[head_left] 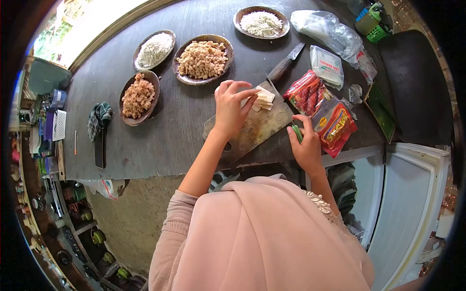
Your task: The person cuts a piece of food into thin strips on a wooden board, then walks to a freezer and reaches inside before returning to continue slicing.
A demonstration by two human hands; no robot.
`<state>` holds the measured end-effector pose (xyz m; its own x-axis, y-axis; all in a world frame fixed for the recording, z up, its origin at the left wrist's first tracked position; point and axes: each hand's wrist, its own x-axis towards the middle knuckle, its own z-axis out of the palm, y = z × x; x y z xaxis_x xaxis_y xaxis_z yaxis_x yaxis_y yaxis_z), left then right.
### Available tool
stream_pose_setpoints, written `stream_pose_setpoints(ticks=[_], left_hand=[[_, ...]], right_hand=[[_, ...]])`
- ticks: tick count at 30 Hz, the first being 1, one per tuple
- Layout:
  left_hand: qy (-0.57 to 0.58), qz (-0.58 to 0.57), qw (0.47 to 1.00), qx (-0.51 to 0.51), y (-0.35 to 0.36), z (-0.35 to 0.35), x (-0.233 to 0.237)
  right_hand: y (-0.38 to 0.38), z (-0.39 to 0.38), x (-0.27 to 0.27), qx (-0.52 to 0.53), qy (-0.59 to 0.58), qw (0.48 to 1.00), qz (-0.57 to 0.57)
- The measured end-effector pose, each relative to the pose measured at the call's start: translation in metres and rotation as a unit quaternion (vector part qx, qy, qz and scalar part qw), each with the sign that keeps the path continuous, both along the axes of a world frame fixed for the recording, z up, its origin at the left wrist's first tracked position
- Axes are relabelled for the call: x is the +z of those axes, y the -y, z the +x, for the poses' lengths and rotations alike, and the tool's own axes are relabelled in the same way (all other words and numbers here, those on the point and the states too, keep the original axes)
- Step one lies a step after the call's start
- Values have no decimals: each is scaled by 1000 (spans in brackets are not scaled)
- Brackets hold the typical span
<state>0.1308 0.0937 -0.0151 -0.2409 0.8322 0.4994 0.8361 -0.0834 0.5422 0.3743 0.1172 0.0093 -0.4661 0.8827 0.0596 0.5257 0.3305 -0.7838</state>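
My left hand (232, 109) is over the cutting board (252, 133), thumb and forefinger pinched at the edge of a small pile of pale, flat slices (264, 99). Whether a slice is between those fingertips is hidden. Around the green handle of a small knife (297, 134), the fingers of my right hand (307, 143) are closed, just off the board's right edge. Its blade hardly shows. A larger dark-handled knife (286, 63) lies behind the board. Red sausage packets (335, 126) rest on the table beside my right hand.
Bowls of brown chopped pieces (202, 59), pinkish minced pieces (139, 96) and white shreds (262, 24) stand on the dark table (174, 126), with another white-filled bowl (155, 49). Plastic bags (327, 31) lie back right. A checked cloth (100, 119) lies left.
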Motion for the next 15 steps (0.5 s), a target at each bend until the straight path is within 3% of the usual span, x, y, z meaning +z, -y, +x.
stream_pose_setpoints(ticks=[3, 7, 9, 15], left_hand=[[-14, 58, 998, 32, 4, -1, 10], [121, 71, 988, 61, 31, -18, 23], [168, 64, 980, 80, 51, -25, 22], [276, 46, 941, 191, 106, -38, -2]], right_hand=[[1, -3, 4, 6, 7, 1000, -22], [6, -5, -7, 29, -23, 999, 33], [12, -6, 0, 94, 42, 994, -30], [24, -9, 3, 218, 52, 973, -59]])
